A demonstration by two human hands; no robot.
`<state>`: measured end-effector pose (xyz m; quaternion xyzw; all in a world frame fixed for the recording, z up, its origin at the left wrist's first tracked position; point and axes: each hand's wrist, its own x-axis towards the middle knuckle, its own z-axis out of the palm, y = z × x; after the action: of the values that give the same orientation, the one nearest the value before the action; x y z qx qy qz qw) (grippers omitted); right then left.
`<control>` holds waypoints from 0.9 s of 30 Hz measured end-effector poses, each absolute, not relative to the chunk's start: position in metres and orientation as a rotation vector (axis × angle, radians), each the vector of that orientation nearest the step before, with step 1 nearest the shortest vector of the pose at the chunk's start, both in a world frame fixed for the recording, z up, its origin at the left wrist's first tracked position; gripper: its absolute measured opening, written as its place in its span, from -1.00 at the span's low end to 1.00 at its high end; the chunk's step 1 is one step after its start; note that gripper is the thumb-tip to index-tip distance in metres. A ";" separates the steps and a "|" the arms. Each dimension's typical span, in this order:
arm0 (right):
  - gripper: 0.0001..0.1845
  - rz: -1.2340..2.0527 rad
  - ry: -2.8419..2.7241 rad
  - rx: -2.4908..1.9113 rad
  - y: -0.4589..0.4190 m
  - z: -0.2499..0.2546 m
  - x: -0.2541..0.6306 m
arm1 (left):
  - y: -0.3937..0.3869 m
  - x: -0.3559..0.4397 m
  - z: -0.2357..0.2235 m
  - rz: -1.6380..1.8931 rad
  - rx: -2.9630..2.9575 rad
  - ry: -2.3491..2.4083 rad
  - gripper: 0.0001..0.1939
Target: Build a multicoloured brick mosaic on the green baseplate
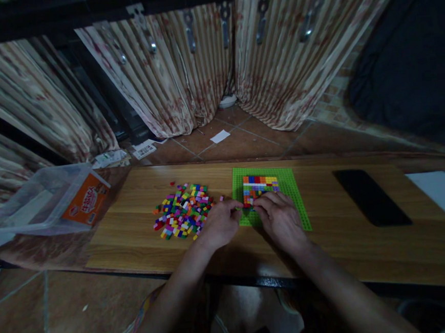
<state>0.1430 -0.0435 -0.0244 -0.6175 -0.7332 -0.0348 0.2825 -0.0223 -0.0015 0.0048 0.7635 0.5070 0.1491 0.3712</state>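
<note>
A green studded baseplate point(296, 196) lies on the wooden table, with rows of small coloured building bricks point(260, 180) joined on its upper left part. My left hand point(223, 222) is closed at the plate's left edge, its index fingertip at a small red brick point(246, 205). My right hand point(280, 218) reaches over the plate from the near side, fingers curled together at the lower part of the brick rows. It covers some of the bricks. What either set of fingertips pinches is too small and hidden to make out.
Left of the plate is a loose pile of bricks point(185, 213). A clear plastic box point(48, 200) with an orange label stands beyond the table's left end. To the right lie a black flat rectangular object point(371, 198) and a white sheet point(442, 195). Striped curtains point(169, 78) hang behind.
</note>
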 end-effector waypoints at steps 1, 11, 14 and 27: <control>-0.85 -0.075 -1.957 -1.655 -0.044 -0.024 0.143 | -0.001 -0.022 0.005 0.386 1.958 1.301 -0.68; -0.83 -0.036 -1.884 -1.609 -0.042 -0.033 0.142 | -0.001 -0.022 0.004 0.389 1.974 1.284 -0.68; -0.81 -0.084 -1.878 -1.588 -0.041 -0.036 0.142 | -0.001 -0.022 0.004 0.392 1.984 1.285 -0.68; -0.80 -0.331 -1.993 -1.550 -0.049 -0.039 0.138 | -0.004 -0.020 0.004 0.415 1.953 1.251 -0.71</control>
<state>0.1378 -0.0491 -0.0392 -0.5819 -0.7483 -0.1242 0.2932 -0.0197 -0.0036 0.0044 0.7657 0.4907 0.1628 0.3826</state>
